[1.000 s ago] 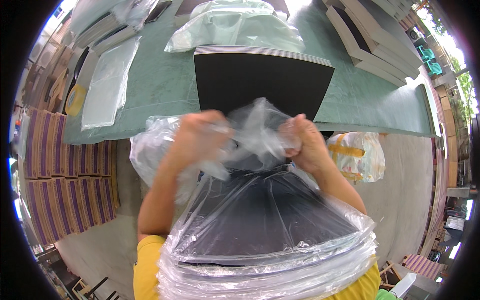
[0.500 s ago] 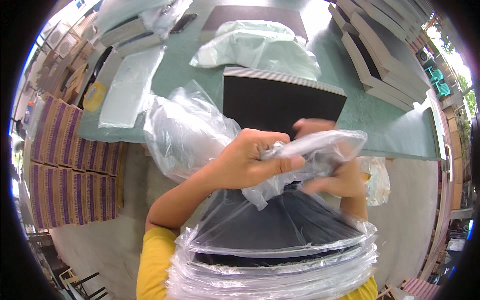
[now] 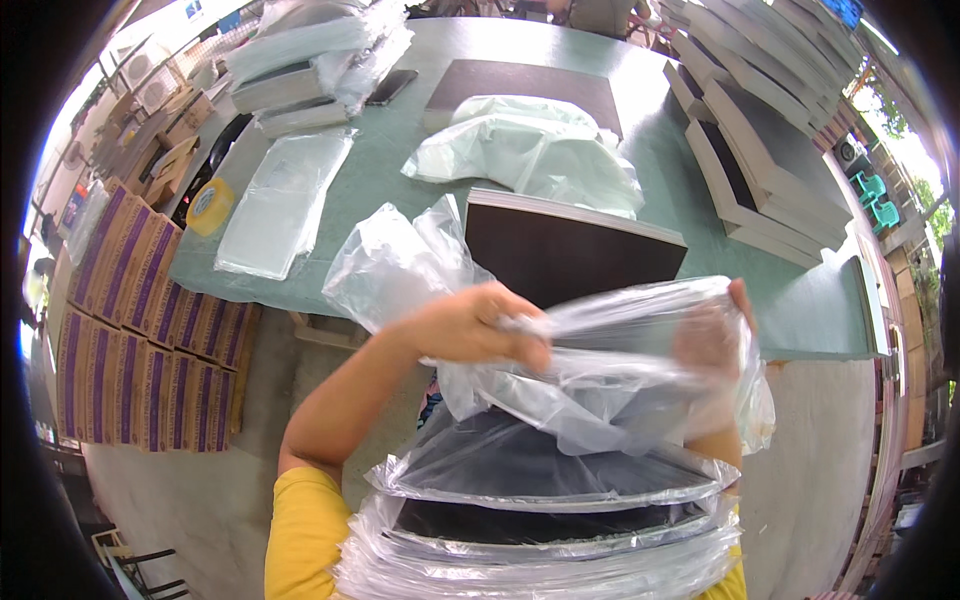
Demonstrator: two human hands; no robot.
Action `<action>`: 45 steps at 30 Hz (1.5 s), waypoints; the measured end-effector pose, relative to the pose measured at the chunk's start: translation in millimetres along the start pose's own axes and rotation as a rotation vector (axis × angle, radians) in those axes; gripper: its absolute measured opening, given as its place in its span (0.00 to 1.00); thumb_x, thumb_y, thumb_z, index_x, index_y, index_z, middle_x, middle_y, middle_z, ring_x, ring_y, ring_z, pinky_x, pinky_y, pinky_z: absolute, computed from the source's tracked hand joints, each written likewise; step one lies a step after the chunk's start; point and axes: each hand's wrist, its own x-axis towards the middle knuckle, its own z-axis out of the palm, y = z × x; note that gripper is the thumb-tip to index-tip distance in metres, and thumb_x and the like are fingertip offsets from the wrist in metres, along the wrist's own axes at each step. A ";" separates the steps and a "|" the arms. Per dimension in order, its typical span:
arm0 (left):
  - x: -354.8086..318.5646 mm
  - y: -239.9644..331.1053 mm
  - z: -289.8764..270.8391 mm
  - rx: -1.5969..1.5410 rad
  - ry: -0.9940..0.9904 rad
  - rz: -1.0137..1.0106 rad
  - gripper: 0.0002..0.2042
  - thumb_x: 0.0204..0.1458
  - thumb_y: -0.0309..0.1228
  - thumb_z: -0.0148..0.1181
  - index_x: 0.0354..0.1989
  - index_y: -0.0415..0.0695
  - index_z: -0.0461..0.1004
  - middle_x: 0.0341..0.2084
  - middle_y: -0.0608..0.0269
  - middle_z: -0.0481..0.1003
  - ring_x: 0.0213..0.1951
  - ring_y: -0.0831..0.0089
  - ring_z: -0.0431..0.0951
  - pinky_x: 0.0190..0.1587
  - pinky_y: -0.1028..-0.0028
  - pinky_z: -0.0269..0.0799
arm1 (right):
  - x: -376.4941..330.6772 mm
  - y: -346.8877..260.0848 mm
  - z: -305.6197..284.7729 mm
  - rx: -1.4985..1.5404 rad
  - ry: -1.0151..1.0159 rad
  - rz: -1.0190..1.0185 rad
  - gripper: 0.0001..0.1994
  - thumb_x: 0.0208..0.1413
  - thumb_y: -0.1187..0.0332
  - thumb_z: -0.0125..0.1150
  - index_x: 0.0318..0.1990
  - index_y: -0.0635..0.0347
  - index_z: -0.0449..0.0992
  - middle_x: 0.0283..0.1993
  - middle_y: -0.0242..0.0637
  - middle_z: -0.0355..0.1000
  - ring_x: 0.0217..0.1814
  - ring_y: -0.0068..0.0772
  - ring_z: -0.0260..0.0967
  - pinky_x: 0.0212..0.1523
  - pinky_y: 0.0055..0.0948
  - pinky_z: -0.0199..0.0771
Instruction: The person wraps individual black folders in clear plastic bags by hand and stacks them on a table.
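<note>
A clear plastic bag (image 3: 610, 350) was stretched between both hands in front of the person's chest, above the near edge of the green bench (image 3: 400, 170). The left hand (image 3: 470, 325) was closed in a fist around the bag's left end, gathering the film into a bunch, and loose film billowed up and to the left beyond its knuckles. The right hand (image 3: 712, 340) sat at the bag's right end, mostly veiled by the film; its fingers seemed to grip the plastic from inside or behind, but how tightly they were closed could not be told. The bag drooped down from the hands onto a dark flat board (image 3: 545, 465), whose upper end it covered. That board lay on top of a stack of bagged boards (image 3: 540, 545) held against the person's body, below the hands.

Just beyond the hands, at the near edge of the bench, stood a pile of bare dark boards (image 3: 570, 250). Behind it, toward the middle of the bench, lay a heap of crumpled pale bags (image 3: 530, 150), partly over another dark board (image 3: 520, 85). A flat pile of clear bags (image 3: 280, 205) lay toward the left edge, with a yellow tape roll (image 3: 210, 205) just beside it. Stacks of boards (image 3: 760, 160) lined the right edge. Purple cartons (image 3: 130, 330) stood on the floor to the left.
</note>
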 end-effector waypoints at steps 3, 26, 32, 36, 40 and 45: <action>-44.7 -13.0 -10.0 -0.888 0.322 0.138 0.15 0.45 0.20 0.53 0.44 0.33 0.65 0.36 0.46 0.72 0.33 0.58 0.75 0.34 0.64 0.73 | 28.2 -20.6 -5.4 -0.675 -0.539 0.363 0.23 0.51 0.48 0.47 0.25 0.63 0.71 0.22 0.38 0.68 0.23 0.30 0.64 0.30 0.32 0.68; -64.6 -11.7 15.3 1.521 -0.393 -0.690 0.05 0.37 0.27 0.53 0.24 0.46 0.74 0.26 0.60 0.74 0.31 0.67 0.76 0.31 0.71 0.70 | 5.5 12.8 10.4 -1.479 -0.379 -0.254 0.09 0.48 0.66 0.53 0.27 0.62 0.74 0.33 0.44 0.68 0.36 0.43 0.66 0.36 0.35 0.64; -76.2 -27.9 -2.2 1.534 -0.354 -0.701 0.05 0.35 0.26 0.53 0.22 0.43 0.73 0.19 0.58 0.74 0.27 0.66 0.76 0.26 0.69 0.70 | 24.7 -29.6 50.3 -1.018 -0.780 0.061 0.11 0.47 0.64 0.50 0.25 0.63 0.73 0.30 0.48 0.70 0.34 0.46 0.69 0.34 0.36 0.69; -62.5 6.9 17.1 1.444 -0.394 -0.675 0.03 0.35 0.26 0.52 0.20 0.43 0.72 0.19 0.57 0.73 0.25 0.65 0.75 0.25 0.68 0.69 | 28.0 17.6 6.4 -1.626 -0.145 0.454 0.11 0.44 0.64 0.54 0.26 0.63 0.73 0.27 0.46 0.71 0.31 0.43 0.71 0.33 0.36 0.71; -79.6 -10.5 -0.1 1.502 -0.249 -0.338 0.02 0.35 0.26 0.52 0.18 0.43 0.71 0.17 0.56 0.72 0.25 0.64 0.73 0.28 0.67 0.68 | 19.5 39.8 5.7 -1.797 -0.376 0.245 0.06 0.37 0.70 0.57 0.25 0.60 0.73 0.27 0.43 0.71 0.35 0.40 0.70 0.34 0.36 0.70; -101.7 -30.8 6.4 1.188 -0.336 -0.621 0.05 0.39 0.30 0.54 0.22 0.41 0.71 0.22 0.53 0.72 0.29 0.62 0.73 0.34 0.64 0.66 | 30.2 -26.1 19.9 -1.124 0.299 -0.190 0.12 0.32 0.78 0.55 0.31 0.62 0.72 0.24 0.39 0.69 0.21 0.31 0.66 0.25 0.26 0.67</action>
